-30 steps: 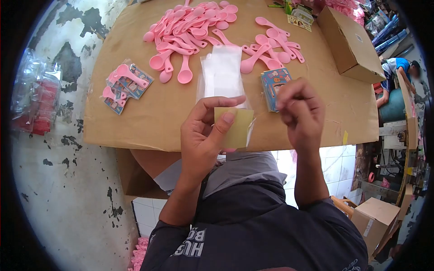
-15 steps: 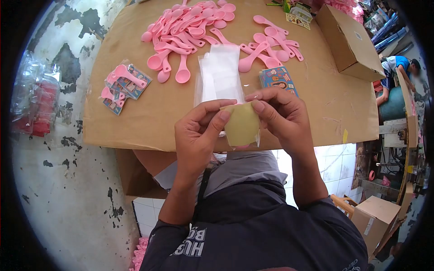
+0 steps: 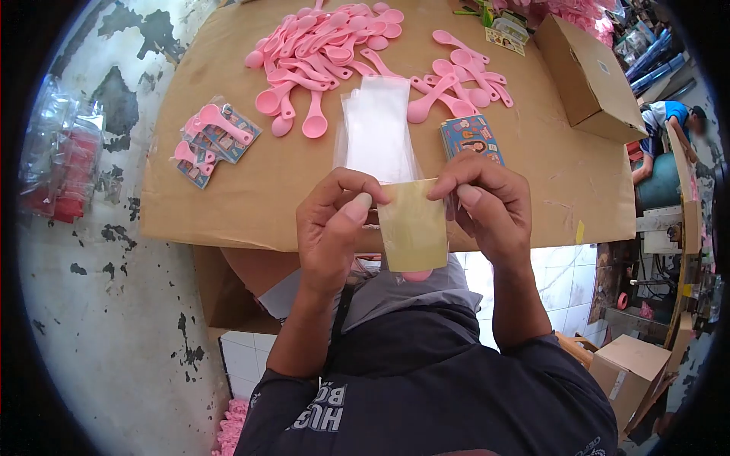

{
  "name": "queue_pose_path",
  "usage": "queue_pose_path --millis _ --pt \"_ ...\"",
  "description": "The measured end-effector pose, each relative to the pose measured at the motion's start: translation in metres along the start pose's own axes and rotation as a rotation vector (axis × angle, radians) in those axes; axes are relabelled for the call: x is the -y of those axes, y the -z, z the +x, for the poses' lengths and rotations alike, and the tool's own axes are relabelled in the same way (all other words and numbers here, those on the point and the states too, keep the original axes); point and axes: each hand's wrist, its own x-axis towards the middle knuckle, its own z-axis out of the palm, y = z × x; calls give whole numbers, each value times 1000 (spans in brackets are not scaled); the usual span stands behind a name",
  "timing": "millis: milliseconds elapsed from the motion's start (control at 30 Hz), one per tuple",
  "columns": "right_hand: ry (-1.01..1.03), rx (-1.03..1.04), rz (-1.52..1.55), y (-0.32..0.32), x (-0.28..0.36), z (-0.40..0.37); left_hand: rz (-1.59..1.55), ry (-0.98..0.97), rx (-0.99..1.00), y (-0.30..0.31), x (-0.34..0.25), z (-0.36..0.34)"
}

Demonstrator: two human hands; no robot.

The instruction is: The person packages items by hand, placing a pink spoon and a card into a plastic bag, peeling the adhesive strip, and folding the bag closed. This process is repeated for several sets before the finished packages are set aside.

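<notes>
Left hand (image 3: 334,228) and right hand (image 3: 487,205), fingers clamped, hold one carded packet (image 3: 413,228) near one stack of clear bags (image 3: 374,129).

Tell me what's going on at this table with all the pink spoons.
A person holds a small clear bag with a yellowish card inside, pinched between the left hand and the right hand above the near edge of the table. Something pink shows at the bag's bottom edge. On the table lie a stack of empty bags, a pile of loose pink spoons, a stack of printed cards, a few bagged spoons and a cardboard box.
</notes>
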Motion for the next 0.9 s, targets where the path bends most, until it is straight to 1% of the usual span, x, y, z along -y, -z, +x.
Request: queue_pose_path --millis 67,100,133,167,200,233,267,300,367,400,467,500,533,567,633,667,700,733,767,800,833,867,900 --pt "29 9 -29 -3 -2 1 21 16 24 11 5 -1" --pt "29 -7 -139 -4 -6 2 24 15 20 9 4 -2" --pt "29 -23 -249 -6 -9 2 122 5 3 4 4 -3" --pt "28 -21 -247 -9 -11 3 219 -4 -14 -3 1 -3" --pt "39 -73 -150 -14 -13 4 222 -5 -17 -9 -3 -3" --pt "50 -125 -53 -16 -15 5 147 54 10 -15 -8 -2" --pt "50 -123 -51 -17 -14 5 72 115 35 -17 -10 -2" --pt "66 -131 -19 -18 -13 6 74 115 31 -16 -11 -2" --pt "80 -133 15 -18 -14 8 140 280 85 -11 -13 -1" --pt "99 -113 -7 -16 -17 7 140 279 80 -8 -13 -1" --pt "117 -87 -30 -13 -20 7 202 194 44 2 -12 -1" --pt "33 -84 -145 -12 -21 5 202 191 40 6 -15 -1" --pt "-50 -82 -260 -11 -21 4 304 57 -12 12 -19 1" --pt "-49 -81 -262 -9 -19 3 404 -77 -61 19 -24 3" --pt "-83 -85 -535 -4 -15 2 725 -247 -188 37 -42 10" --pt "-83 -87 -537 0 -15 1 796 -363 -182 45 -51 20" --pt "-23 -136 -577 5 -14 2 866 -479 -173 55 -59 31" --pt "38 -186 -616 10 -13 2 863 -478 -169 68 -67 40" --pt "38 -193 -619 16 -10 3 1054 -466 -198 81 -75 48" --pt "68 -231 -744 22 -5 5 1245 -454 -225 90 -81 53" --pt "97 -272 -870 28 -1 7 1240 -458 -215 95 -83 53" --pt "97 -283 -874 31 3 8 1309 -411 -280 100 -82 49" --pt "109 -310 -958 33 6 10 1379 -362 -347 103 -80 46"
